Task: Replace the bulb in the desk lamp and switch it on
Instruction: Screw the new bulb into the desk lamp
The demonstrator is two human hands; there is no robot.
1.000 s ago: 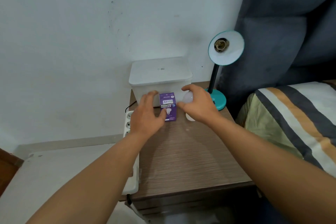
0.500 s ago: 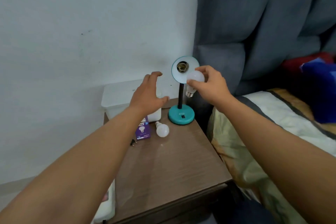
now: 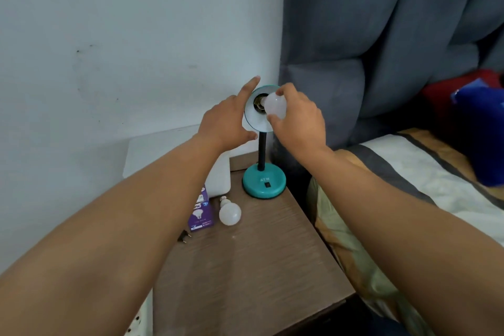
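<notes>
My right hand (image 3: 297, 120) pinches white bulb (image 3: 275, 105) by globe, base at lamp shade (image 3: 255, 120) socket. My left hand (image 3: 225, 124) fingers spread, bracing shade's left rim. Second bulb (image 3: 230, 212) lies on nightstand (image 3: 251, 259), beside purple box (image 3: 201, 211), near teal lamp base (image 3: 264, 182).

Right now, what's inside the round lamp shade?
Inside the lamp shade is a dark metal socket, with the bulb in the right hand at its mouth. The bulb's screw end is hidden.
</notes>
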